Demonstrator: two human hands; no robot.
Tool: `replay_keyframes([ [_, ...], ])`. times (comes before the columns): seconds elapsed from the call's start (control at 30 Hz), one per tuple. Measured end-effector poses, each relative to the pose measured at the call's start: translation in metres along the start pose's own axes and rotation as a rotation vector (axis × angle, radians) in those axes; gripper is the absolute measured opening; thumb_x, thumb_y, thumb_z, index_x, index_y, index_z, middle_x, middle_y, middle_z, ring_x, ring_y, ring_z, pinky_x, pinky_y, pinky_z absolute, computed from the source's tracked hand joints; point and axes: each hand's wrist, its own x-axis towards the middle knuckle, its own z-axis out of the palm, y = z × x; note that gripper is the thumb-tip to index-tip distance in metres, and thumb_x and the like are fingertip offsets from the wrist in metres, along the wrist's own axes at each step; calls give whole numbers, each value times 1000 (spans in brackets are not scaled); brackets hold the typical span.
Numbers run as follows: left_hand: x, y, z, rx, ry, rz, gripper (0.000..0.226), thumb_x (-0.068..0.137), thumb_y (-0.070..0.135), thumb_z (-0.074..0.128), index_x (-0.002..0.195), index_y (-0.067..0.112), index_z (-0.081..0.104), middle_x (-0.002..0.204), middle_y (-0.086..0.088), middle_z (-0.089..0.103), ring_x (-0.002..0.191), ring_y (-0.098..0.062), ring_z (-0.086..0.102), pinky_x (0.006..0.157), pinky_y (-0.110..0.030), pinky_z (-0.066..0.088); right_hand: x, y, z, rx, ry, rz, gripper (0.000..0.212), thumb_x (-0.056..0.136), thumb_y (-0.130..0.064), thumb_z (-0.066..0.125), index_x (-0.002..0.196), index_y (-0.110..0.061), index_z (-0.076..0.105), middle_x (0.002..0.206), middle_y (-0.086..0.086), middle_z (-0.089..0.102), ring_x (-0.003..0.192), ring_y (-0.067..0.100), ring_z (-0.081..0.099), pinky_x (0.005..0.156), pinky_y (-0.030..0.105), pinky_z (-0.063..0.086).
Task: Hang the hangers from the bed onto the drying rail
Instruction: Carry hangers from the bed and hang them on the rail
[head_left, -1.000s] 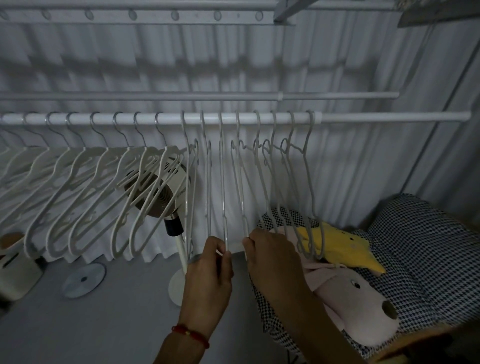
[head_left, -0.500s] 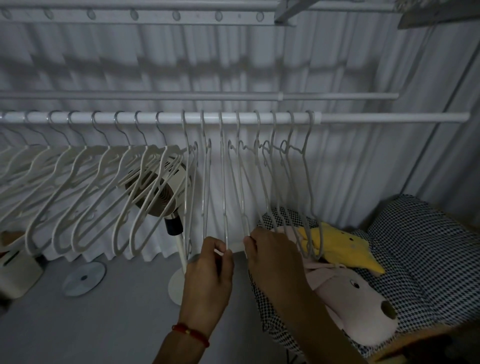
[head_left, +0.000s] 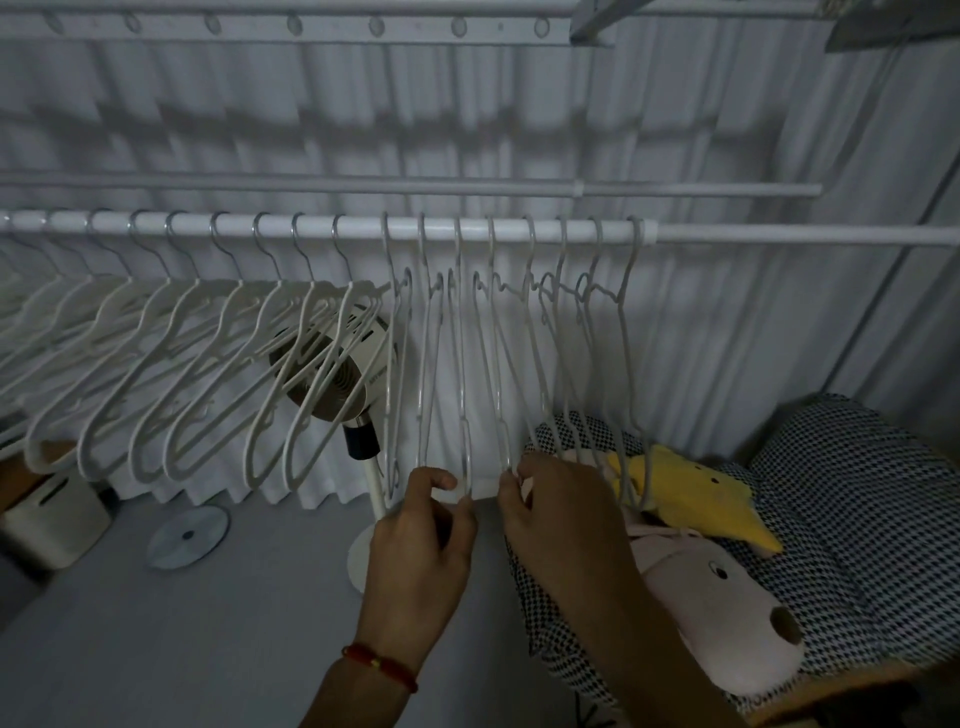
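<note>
A white drying rail runs across the view at mid height. Several thick white hangers hang on its left part, tilted to the left. To the right of them, several thin white wire hangers hang close together. My left hand pinches the bottom of one thin hanger near the middle. My right hand grips the bottom of a neighbouring thin hanger just to the right. The bed with a checked cover lies at the lower right.
A standing fan is behind the hangers, its pole reaching the floor. A pink plush toy and a yellow one lie on the bed. A disc and a white box sit on the floor at left. A second rail runs above.
Both hands stay at the hanger bottoms; the thin hangers between them have shifted slightly apart. The left hand's index finger has lifted a little.
</note>
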Motion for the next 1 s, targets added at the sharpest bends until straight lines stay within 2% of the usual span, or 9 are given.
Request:
replay_keyframes([
  [0.1,-5,6,-10,33,59,8,11,94,25,59,103,27,51,52,3,60,51,-8,59,50,-11,41,-4,-1,-8,25,48,-58,34,99,-38,43,79,-17,59,68,-4,59,62,12,57,59,32,49],
  [0.2,-7,7,-24,77,145,11,10,93,20,62,98,23,54,49,5,57,51,-9,58,48,-7,36,-8,-9,-13,66,98,-146,39,93,-45,37,85,-19,65,67,-8,60,60,10,56,55,31,49],
  [0.33,0,-1,-46,161,253,-5,11,91,19,64,96,23,56,59,13,60,64,-2,61,52,-5,39,-11,-25,-8,74,107,-236,22,93,-34,53,89,-19,68,69,-6,62,59,9,55,53,24,39],
  [0.4,5,-7,-57,198,269,-13,11,90,21,65,98,23,58,64,16,58,67,0,60,54,-4,39,-10,-36,-1,70,97,-261,19,95,-33,56,95,-19,69,74,-4,64,63,12,59,56,28,47],
  [0.53,18,-25,-66,230,231,3,20,89,27,67,106,18,63,73,11,59,59,1,55,58,-1,37,-10,-58,19,49,88,-247,27,95,-40,52,101,-18,66,83,-1,63,69,16,61,60,37,55],
  [0.67,24,-39,-64,209,105,21,38,88,38,67,120,17,61,92,4,61,70,-5,57,61,2,36,-7,-76,36,56,115,-148,27,98,-35,56,115,-15,61,98,4,63,82,20,64,70,36,55],
  [0.73,27,-44,-63,189,64,10,46,89,43,66,127,18,56,100,3,60,74,-8,58,62,2,36,-5,-82,41,19,80,-81,32,101,-37,49,123,-15,57,108,3,62,92,20,63,78,33,49],
  [0.87,34,-56,-60,186,18,-1,54,89,51,61,131,19,51,109,0,62,83,-13,62,70,-7,37,0,-89,52,-70,29,11,34,103,-42,38,116,-17,56,105,1,63,92,17,62,77,29,44],
  [1.0,40,-61,-57,144,-19,-33,57,88,56,59,131,20,51,111,1,64,87,-13,65,79,-23,52,7,-90,57,-124,-4,44,31,104,-40,36,113,-17,55,102,-1,64,93,16,62,78,29,44],
])
